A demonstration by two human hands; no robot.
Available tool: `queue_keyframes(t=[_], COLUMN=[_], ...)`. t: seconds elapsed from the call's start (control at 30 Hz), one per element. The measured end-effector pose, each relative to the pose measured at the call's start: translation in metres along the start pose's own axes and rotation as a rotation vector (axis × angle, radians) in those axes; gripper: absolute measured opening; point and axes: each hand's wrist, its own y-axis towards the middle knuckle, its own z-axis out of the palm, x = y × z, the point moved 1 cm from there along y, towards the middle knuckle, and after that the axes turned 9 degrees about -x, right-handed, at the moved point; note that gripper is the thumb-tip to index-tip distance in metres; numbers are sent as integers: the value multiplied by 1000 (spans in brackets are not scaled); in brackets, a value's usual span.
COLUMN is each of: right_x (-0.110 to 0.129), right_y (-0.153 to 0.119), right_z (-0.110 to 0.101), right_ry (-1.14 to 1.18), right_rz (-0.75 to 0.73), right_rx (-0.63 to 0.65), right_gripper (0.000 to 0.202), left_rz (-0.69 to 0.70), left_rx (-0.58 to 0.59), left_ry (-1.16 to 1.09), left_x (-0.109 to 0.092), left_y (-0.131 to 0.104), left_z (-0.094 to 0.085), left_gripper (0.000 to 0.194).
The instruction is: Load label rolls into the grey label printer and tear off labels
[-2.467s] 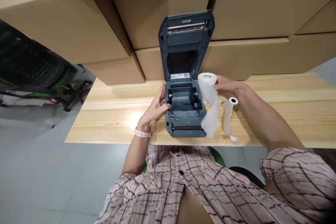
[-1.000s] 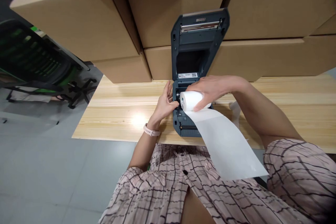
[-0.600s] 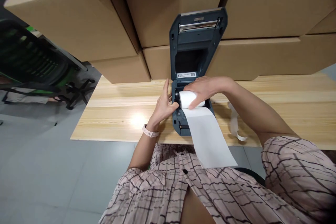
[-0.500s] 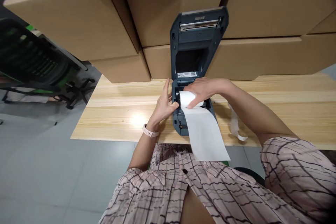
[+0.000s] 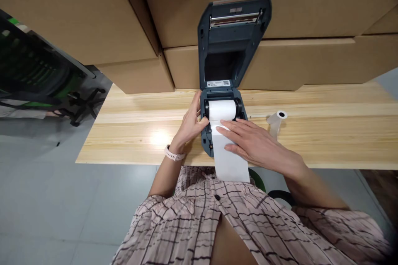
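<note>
A dark grey label printer stands on the wooden table with its lid raised. Inside it, a white paper roll sits between two black holders, and its paper strip runs over the front edge toward my shirt. My left hand rests against the printer's left side, thumb at the inner edge and fingers apart, partly hidden behind the casing. Spread flat on the strip just below the roll is my right hand, its fingers apart.
A small roll with a loose white strip lies on the table right of the printer. Large cardboard boxes line the back. A dark chair stands at the far left, beyond the table.
My right hand has moved off the roll, down and toward me onto the strip, uncovering the roll and its right holder. My left hand stays at the printer's side. The view has shifted slightly.
</note>
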Motion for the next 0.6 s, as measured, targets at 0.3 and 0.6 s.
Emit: queue_keyframes(t=[0.3,0.6], right_x=[14,36], right_y=[-11,-36], right_z=[6,16], right_ry=[1,41], right_rz=[42,27], right_rx=[-88,-291], right_gripper=[52,34], left_rz=[-78,467], left_rx=[15,64], left_ry=[-55,447], left_x=[-4,-44], left_y=[-1,-48], left_z=[1,16], left_gripper=[91,60])
